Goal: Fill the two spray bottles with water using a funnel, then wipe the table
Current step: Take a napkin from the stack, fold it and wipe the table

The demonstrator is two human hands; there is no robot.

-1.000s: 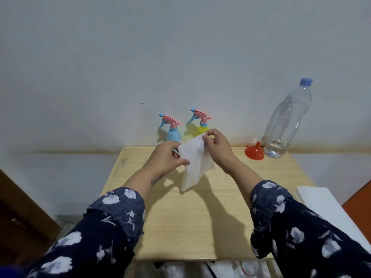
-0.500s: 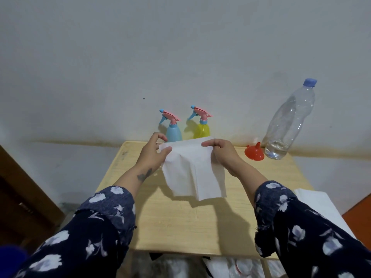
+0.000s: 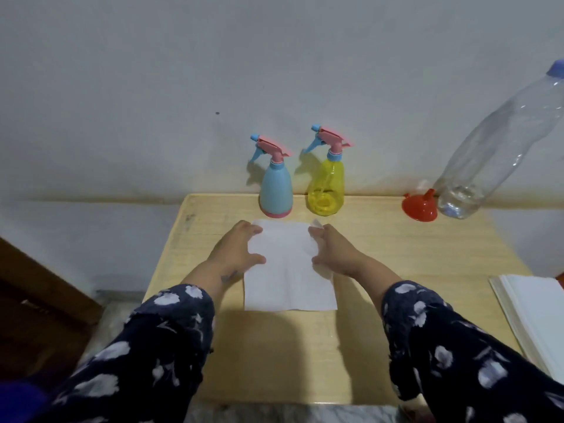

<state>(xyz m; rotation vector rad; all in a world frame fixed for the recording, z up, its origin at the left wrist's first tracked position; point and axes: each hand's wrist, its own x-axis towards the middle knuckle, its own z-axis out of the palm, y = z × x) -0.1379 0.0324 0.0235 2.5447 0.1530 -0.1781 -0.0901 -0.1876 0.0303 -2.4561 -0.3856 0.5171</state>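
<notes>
White tissue lies flat on worktop; left hand and right hand press its side edges, fingers spread.

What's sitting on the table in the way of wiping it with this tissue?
The tissue lies flat between the left hand and right hand. The near table is bare. Along the far edge stand the blue spray bottle, yellow spray bottle, red funnel and water bottle.

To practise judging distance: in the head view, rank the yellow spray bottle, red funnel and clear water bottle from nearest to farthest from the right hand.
From the right hand:
1. Yellow spray bottle, just beyond it, by the wall.
2. Red funnel, further right.
3. Clear water bottle, far right corner.
</notes>
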